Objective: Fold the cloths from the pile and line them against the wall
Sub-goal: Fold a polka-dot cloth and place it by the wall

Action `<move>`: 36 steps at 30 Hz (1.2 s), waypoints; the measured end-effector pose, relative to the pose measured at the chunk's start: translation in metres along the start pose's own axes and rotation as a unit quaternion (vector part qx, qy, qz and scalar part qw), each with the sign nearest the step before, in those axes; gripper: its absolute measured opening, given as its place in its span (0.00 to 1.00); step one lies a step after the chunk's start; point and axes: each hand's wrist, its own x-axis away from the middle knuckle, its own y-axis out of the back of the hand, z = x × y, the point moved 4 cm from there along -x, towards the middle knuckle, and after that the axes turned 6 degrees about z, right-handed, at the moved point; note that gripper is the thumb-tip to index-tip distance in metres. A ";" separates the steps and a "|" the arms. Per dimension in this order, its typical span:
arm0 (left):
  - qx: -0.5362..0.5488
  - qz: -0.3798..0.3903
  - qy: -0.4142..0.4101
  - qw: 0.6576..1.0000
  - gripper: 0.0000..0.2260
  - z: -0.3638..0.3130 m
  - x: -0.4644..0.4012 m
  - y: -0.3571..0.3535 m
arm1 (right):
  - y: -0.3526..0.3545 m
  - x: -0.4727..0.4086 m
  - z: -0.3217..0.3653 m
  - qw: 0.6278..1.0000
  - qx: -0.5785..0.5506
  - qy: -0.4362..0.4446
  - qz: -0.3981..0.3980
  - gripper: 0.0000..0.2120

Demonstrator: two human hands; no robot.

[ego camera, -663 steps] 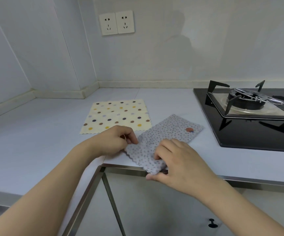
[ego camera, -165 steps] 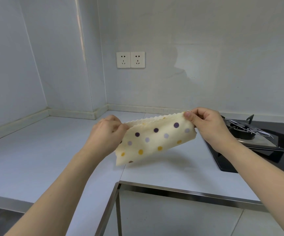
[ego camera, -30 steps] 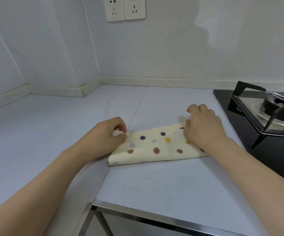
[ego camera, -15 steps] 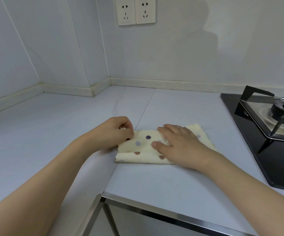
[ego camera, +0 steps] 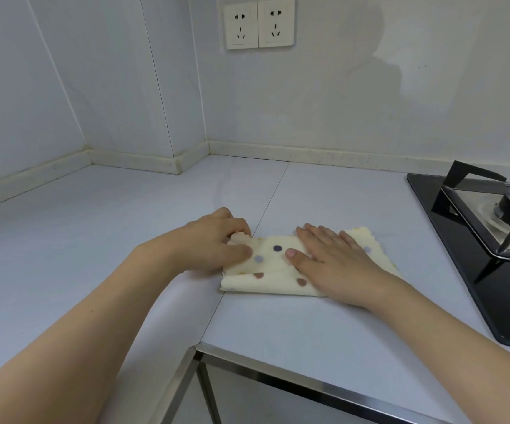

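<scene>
A cream cloth with coloured dots (ego camera: 273, 270) lies folded into a long strip on the pale countertop (ego camera: 125, 228), near its front edge. My left hand (ego camera: 214, 241) pinches the strip's left end between thumb and curled fingers. My right hand (ego camera: 330, 258) lies flat on the right half of the strip, fingers straight and pressing it down. The cloth's far right corner (ego camera: 367, 240) shows beyond my right hand. No other cloth is in view.
A black gas hob (ego camera: 480, 240) with a raised pan support stands at the right, close to the cloth. A double wall socket (ego camera: 259, 23) is on the back wall above. The wall's skirting (ego camera: 308, 154) runs along the counter's back. A metal edge (ego camera: 308, 384) borders the counter's front.
A second ago my right hand gripped the cloth's right end; it has since moved onto the strip and flattened. The cloth lies flat on the counter. My left hand keeps its pinch.
</scene>
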 end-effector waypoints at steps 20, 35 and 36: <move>0.000 -0.166 -0.067 0.984 0.11 -0.055 -0.010 -0.042 | 0.014 0.005 -0.007 0.995 -0.074 -0.026 -0.054 0.21; 0.065 -0.065 0.007 0.996 0.15 -0.009 -0.012 -0.034 | 0.004 0.006 -0.033 0.998 0.051 -0.030 0.026 0.31; 0.026 -0.108 0.019 0.994 0.13 -0.009 -0.011 -0.032 | 0.004 0.006 -0.033 0.998 0.047 -0.028 0.025 0.32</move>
